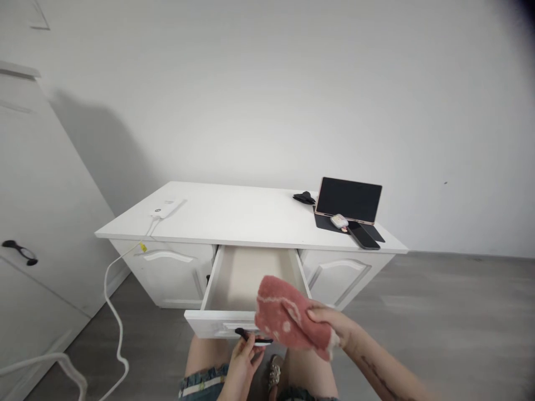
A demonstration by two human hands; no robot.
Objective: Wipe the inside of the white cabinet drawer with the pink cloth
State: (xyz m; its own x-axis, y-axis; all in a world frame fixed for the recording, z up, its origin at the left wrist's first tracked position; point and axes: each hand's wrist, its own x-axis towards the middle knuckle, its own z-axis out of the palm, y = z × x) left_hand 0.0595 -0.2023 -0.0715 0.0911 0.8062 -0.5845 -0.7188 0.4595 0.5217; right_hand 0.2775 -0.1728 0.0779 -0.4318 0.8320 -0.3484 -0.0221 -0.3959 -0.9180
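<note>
Looking down from the head camera, the person's right hand (334,326) sat at lower centre-right of the frame, fingers pinched shut on a pink cloth (288,317) with pale spots, which bunched out to the left of the hand and hung over the front right corner of an open drawer (246,275). Just below and left of the cloth, the left hand (242,362) had its fingers curled onto the dark drawer handle (253,336) at the drawer's front panel; whether it gripped firmly or merely rested there I could not tell. The drawer was pulled out from the middle of a white desk (234,214) that filled the centre of the frame, and what showed of its pale inside looked bare. Bare knees and the edge of denim shorts showed at the bottom edge, under the drawer. On the desk's right end stood a tablet (349,199) propped upright on a dark stand, with a small white case (339,221) and a dark phone (363,235) lying just in front of it, and a small black object (304,197) just to its left. Near the desk's left end lay a white charger (166,208), its white cable (115,312) trailing down off the edge to the grey floor at lower left. A white cabinet (37,223) with a dark handle stood along the left edge of the frame.
</note>
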